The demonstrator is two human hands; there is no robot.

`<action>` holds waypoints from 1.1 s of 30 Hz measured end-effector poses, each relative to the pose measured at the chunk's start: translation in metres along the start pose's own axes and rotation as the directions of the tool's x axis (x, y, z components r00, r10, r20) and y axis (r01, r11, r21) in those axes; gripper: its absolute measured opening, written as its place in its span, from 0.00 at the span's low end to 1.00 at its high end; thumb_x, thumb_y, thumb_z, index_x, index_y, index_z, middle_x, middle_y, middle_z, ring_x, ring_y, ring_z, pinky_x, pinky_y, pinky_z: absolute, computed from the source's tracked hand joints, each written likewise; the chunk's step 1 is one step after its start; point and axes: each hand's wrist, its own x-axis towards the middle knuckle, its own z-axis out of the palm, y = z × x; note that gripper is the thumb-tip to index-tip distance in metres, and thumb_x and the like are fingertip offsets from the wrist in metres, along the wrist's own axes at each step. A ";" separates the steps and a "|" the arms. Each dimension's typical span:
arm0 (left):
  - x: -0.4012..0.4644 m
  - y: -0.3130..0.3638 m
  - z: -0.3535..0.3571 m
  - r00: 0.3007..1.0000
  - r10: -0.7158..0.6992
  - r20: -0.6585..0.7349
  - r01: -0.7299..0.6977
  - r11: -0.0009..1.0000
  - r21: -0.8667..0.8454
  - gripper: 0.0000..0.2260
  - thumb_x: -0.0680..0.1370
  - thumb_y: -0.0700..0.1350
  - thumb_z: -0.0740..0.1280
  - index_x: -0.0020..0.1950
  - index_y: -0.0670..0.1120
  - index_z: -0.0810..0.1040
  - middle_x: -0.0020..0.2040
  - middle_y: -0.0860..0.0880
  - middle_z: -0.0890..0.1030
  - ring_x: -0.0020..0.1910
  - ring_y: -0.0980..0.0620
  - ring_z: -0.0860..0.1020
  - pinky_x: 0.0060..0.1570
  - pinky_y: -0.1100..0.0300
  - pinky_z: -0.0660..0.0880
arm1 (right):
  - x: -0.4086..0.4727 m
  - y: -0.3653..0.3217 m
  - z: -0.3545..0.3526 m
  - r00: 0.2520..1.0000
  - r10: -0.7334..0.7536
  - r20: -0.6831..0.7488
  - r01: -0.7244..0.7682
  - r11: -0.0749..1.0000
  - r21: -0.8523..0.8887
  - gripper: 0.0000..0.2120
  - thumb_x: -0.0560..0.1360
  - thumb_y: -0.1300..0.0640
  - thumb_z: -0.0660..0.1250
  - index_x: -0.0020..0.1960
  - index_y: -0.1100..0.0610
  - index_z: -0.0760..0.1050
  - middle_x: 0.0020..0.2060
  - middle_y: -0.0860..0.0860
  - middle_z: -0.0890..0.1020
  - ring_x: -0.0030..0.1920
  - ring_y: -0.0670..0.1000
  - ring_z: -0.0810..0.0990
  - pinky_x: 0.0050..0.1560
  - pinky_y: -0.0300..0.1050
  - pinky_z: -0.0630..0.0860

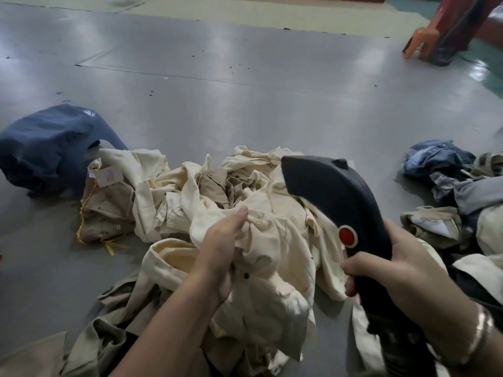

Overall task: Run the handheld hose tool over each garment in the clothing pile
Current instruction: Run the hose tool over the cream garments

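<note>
**Hose tool poised over the cream pile**

Floor (217,99) comes first: a wide grey sheet surface where we work, with the clothing pile (217,202) heaped in the near middle, mostly cream and khaki pieces tangled together. A navy garment (46,148) lies off to the pile's left, and a second heap of blue and grey clothes (446,172) sits at the right edge.

Our handheld hose tool (334,202) is a dark, curved body with a red button (347,235). Its long axis runs from our right hand up and leftward, so the nozzle end hangs over the far right part of the pile, above the cloth; whether it touches, we cannot tell.

Our right hand (402,270) is wrapped tight around the tool's handle, fingers closed under it. Our left hand (220,248) is nearer the cloth: it pinches a bunched fold of the cream garment (261,268) on top, thumb and fingers closed on the fabric. The held fold lies just left of and below the nozzle, so we judge a short sweep down and leftward would bring the tool onto it.
</note>
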 end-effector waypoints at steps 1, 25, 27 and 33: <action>0.000 0.001 -0.001 1.000 0.005 -0.022 -0.006 1.000 -0.017 0.17 0.77 0.57 0.64 0.48 0.45 0.85 0.46 0.44 0.85 0.46 0.45 0.84 0.47 0.52 0.78 | -0.002 -0.002 -0.002 0.996 0.018 0.084 -0.016 1.000 -0.017 0.11 0.58 0.61 0.69 0.38 0.48 0.76 0.24 0.57 0.78 0.23 0.54 0.78 0.23 0.39 0.72; -0.001 0.006 -0.001 1.000 -0.005 0.023 0.010 0.978 -0.210 0.19 0.79 0.54 0.61 0.47 0.41 0.85 0.46 0.43 0.85 0.44 0.46 0.84 0.48 0.53 0.80 | -0.005 -0.002 0.000 0.977 0.085 0.196 -0.069 0.994 -0.087 0.12 0.58 0.59 0.68 0.36 0.44 0.75 0.22 0.55 0.78 0.21 0.52 0.76 0.20 0.40 0.69; 0.000 0.004 -0.002 0.999 0.014 0.038 -0.006 0.982 -0.188 0.20 0.80 0.54 0.60 0.43 0.45 0.87 0.44 0.44 0.85 0.43 0.47 0.83 0.52 0.51 0.77 | -0.005 0.000 0.004 0.938 0.137 0.318 -0.107 0.988 -0.110 0.12 0.58 0.59 0.69 0.39 0.45 0.75 0.24 0.52 0.78 0.23 0.54 0.79 0.21 0.41 0.71; -0.004 0.005 0.003 0.990 0.051 0.134 -0.028 0.985 -0.170 0.13 0.75 0.51 0.65 0.40 0.48 0.87 0.41 0.47 0.85 0.39 0.50 0.84 0.37 0.60 0.80 | 0.009 0.017 0.027 0.994 0.038 -0.099 -0.048 0.994 -0.096 0.13 0.68 0.63 0.73 0.48 0.54 0.73 0.33 0.54 0.80 0.27 0.47 0.79 0.27 0.38 0.73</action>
